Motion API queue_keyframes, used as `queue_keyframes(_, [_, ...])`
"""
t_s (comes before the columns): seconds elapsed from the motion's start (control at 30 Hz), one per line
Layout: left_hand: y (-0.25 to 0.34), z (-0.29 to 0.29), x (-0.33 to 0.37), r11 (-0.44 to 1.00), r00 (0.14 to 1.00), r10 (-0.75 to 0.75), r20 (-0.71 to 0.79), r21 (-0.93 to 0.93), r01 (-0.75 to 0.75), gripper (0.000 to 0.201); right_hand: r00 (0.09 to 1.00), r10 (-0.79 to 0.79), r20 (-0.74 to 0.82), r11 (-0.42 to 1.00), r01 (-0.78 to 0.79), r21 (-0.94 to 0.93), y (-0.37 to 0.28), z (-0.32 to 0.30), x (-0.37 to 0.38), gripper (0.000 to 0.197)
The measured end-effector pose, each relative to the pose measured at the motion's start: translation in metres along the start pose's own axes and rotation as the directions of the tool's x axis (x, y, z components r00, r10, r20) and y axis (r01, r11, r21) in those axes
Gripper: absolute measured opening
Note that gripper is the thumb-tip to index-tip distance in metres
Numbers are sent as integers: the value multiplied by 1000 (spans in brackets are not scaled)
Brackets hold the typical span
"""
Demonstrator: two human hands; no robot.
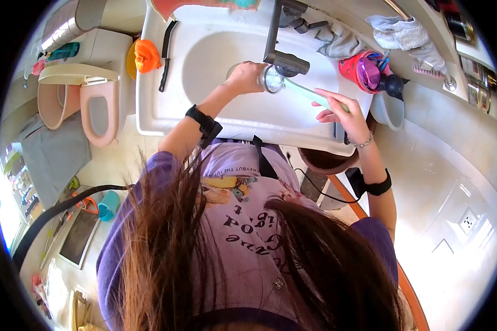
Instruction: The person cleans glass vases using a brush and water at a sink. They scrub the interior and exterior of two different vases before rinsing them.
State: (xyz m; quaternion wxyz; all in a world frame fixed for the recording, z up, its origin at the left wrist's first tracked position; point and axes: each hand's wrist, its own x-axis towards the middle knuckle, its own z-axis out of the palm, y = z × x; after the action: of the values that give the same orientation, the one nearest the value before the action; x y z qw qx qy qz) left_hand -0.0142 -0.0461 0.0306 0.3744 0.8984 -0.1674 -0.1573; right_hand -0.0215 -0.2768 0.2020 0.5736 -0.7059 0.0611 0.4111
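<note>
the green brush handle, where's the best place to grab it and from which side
Grip the free end of the pale green brush handle, coming from the right. The handle runs slanted from the mouth of the clear glass toward the right hand, which holds that end. The other end goes into the glass, held by the left hand over the white sink, so it looks blocked.

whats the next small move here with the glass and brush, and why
Probably push the brush deeper into the glass: the left hand holds the glass sideways over the sink, and the right hand has the brush tip at its mouth.
</note>
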Motion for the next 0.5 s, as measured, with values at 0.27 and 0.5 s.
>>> queue_keyframes(0.27, [6, 0, -9, 993, 991, 19, 130, 116, -34, 42, 938, -345, 29, 45, 48, -998, 33, 20, -6, 18])
queue_keyframes(0.5, [-3, 2, -19, 995, 998, -58, 18, -79, 59, 39, 986, -82, -145, 351, -107, -930, 76, 23, -17, 24])
